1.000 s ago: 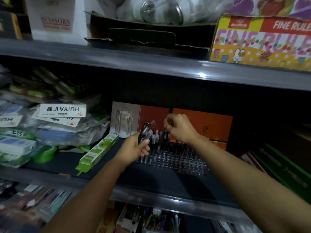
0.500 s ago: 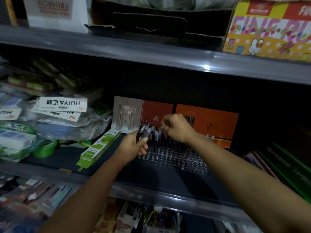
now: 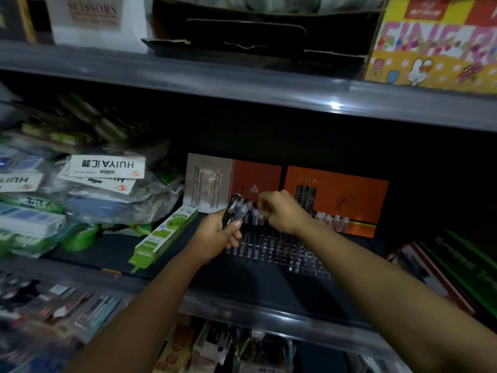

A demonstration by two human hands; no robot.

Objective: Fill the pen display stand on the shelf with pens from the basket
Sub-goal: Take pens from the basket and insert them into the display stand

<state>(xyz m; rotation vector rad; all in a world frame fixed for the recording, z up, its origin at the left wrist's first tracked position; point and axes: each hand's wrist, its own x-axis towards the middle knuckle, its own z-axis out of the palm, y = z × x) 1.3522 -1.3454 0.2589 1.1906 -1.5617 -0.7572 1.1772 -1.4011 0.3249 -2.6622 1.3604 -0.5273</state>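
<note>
**Pens going into the clear stand on the shelf**

The clear pen display stand (image 3: 277,249) sits on the dark shelf (image 3: 242,292), just below and in front of both sets of fingers; a few pens stand upright in its back rows, while the front slots look bare. The left hand (image 3: 217,235) has its fingers clamped round a bundle of pens (image 3: 234,211), long axes tilted up and away. The right hand (image 3: 282,211) curls its fingers (image 3: 265,203) at the bundle's top; whether they pinch a pen is blurred. Behind the fingers stand orange boxes (image 3: 349,200). Left of them lies a green pack (image 3: 164,235) and bagged stationery (image 3: 102,189).
</note>
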